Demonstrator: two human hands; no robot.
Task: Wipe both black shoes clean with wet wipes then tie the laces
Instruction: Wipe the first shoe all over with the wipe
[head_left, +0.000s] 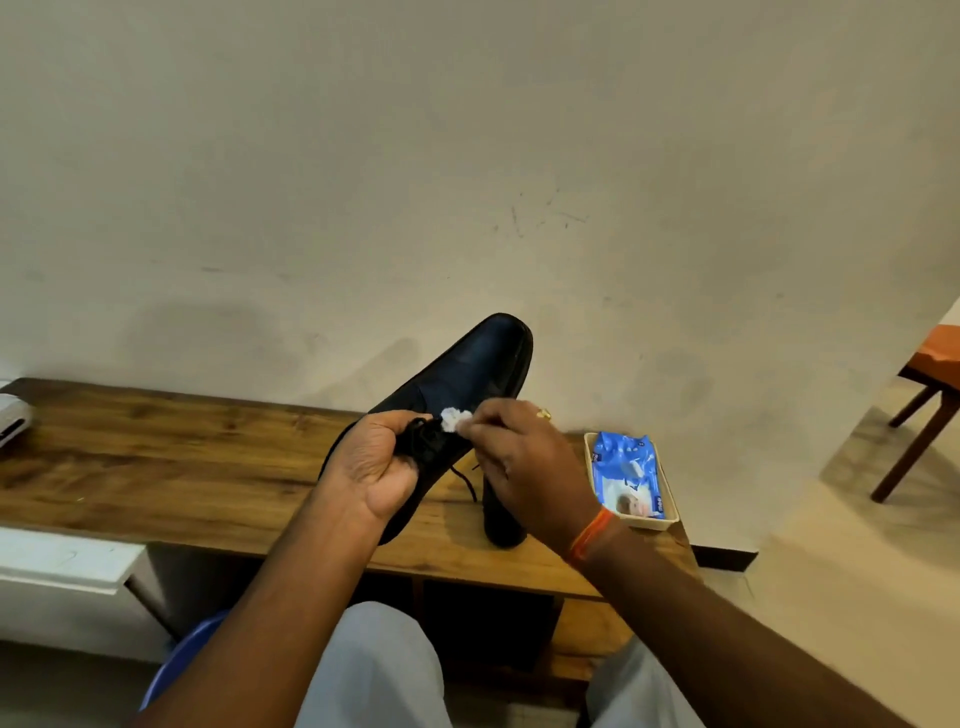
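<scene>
Hands: left (374, 467) grips shoe (467, 379), right (524, 457) pinches wipe (454, 420) | wooden bench (182, 457), seemingly scuffed wall (467, 182)

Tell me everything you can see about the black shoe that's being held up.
The held shoe is a black lace-up dress shoe, smooth and leather-like with a slight sheen. It is lifted off the wooden bench, tilted, toe pointing up toward the wall. The left hand grips it around the laced opening, while the right hand presses a crumpled white wipe near the laces. A loose lace end hangs below.
</scene>
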